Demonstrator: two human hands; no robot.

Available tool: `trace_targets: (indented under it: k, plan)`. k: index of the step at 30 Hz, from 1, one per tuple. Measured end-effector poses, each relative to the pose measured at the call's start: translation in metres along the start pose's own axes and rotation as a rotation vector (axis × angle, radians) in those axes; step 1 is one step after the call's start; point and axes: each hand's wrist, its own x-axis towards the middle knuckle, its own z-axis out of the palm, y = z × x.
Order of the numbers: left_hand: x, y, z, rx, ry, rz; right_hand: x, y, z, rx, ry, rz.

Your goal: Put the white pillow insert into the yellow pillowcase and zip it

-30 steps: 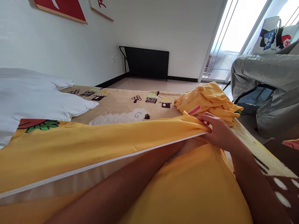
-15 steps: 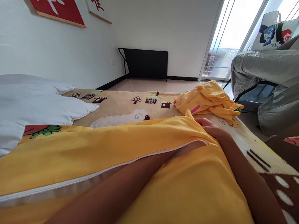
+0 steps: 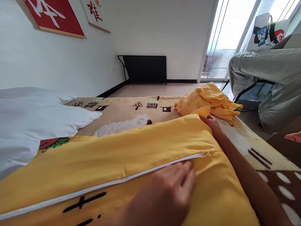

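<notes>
A yellow pillowcase [image 3: 131, 141] with a long white zipper [image 3: 127, 179] stretches across the foreground. Over its opening, just below the zipper's right end, is my left hand [image 3: 171, 185], blurred, with fingers curled and bunched together; whether any cloth is in them is hidden. At the pillowcase's far right corner, my right hand [image 3: 213, 124] is closed on the cloth, its fingertips partly behind the fabric. A peak of yellow cloth sticks up beside those fingers. A white pillow [image 3: 47, 119] lies at the left, touching the pillowcase's left end.
A crumpled yellow cloth [image 3: 207, 97] lies beyond my right hand on the patterned blanket [image 3: 124, 106]. A black folded panel [image 3: 145, 69] leans against the back wall. Something under a grey cover [image 3: 263, 66] stands at the right, near a glass door [image 3: 225, 40].
My left hand has come out of the pillowcase's opening and is now above the cloth near the zipper. My right hand still grips the corner. The opening looks narrower, and black printed lines show below.
</notes>
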Motion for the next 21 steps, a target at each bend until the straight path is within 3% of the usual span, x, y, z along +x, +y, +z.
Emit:
trace_targets:
  k: [3,7,10,13,16,18,21]
  plan:
    - [0.016,-0.004,-0.012,0.192,-0.033,0.073,-0.004,-0.004,0.003,-0.029,-0.014,-0.077]
    - [0.05,-0.021,-0.007,0.243,-0.196,-0.046,-0.022,-0.036,0.01,-0.194,-0.023,-0.281]
    - [0.056,-0.008,-0.01,0.194,-0.143,0.045,-0.029,-0.066,0.011,-0.402,0.084,-0.433]
    - [0.04,0.031,-0.023,0.142,0.013,0.177,-0.029,-0.09,0.014,-0.561,0.226,-0.481]
    - [0.017,0.063,-0.04,0.099,0.008,0.217,-0.03,-0.106,0.022,-0.64,0.278,-0.523]
    - [0.003,0.063,-0.057,0.047,-0.114,0.231,-0.038,-0.116,0.026,-0.661,0.269,-0.614]
    - [-0.024,0.02,-0.1,-0.11,-0.261,0.169,-0.064,-0.134,0.027,-0.838,0.326,-0.786]
